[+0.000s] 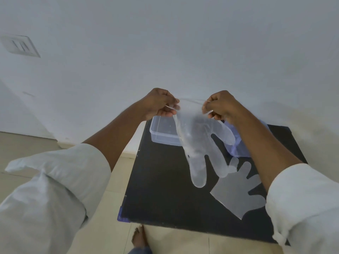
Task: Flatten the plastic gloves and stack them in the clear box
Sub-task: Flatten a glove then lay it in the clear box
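Head view shows my left hand (159, 104) and my right hand (221, 105) up in the air over the far edge of the black board (165, 189); each one pinches a corner of the open cuff of a plastic glove (200, 143) between thumb and fingers; the glove hangs down with its fingers pointing at the board. I think it is very light, thin and floppy, and a bit slippery, so the cuff corners are the best place to hold it; a hard pull could rip it. The clear box (161, 132) sits at the far left corner of the board; a flat glove (236, 195) lies near the right edge.
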